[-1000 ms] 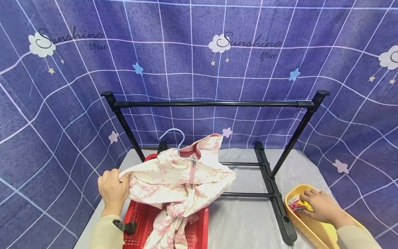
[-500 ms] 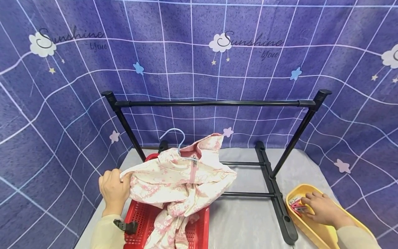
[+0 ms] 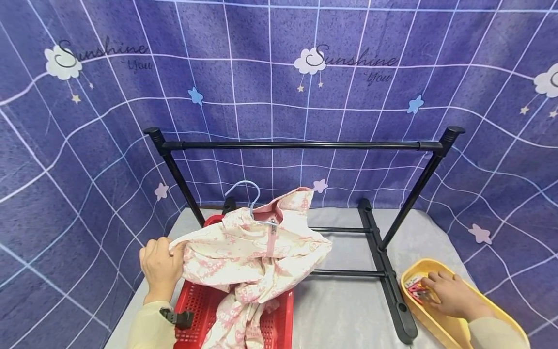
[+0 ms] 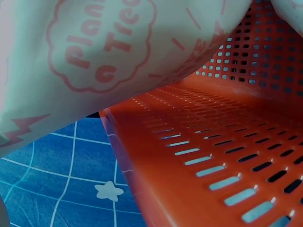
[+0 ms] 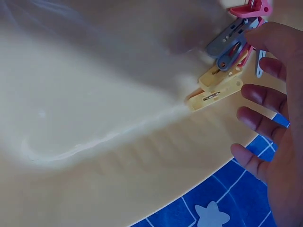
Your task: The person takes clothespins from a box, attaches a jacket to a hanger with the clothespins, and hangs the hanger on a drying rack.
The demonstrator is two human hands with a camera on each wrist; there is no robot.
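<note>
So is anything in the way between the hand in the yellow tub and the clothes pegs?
Nothing visible is. The right hand hovers right at the clothes pegs in the yellow tub, fingers spread, with only bare tub beside them. No peg is gripped.

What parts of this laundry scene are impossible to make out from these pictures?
- Hanger: head view, only the hook shows; the pink jacket covers the rest.
- Red basket: head view, the jacket hides its inside.
- Clothespins: right wrist view, blurred, and the right hand partly covers them.
- Left hand: absent from the left wrist view.
</note>
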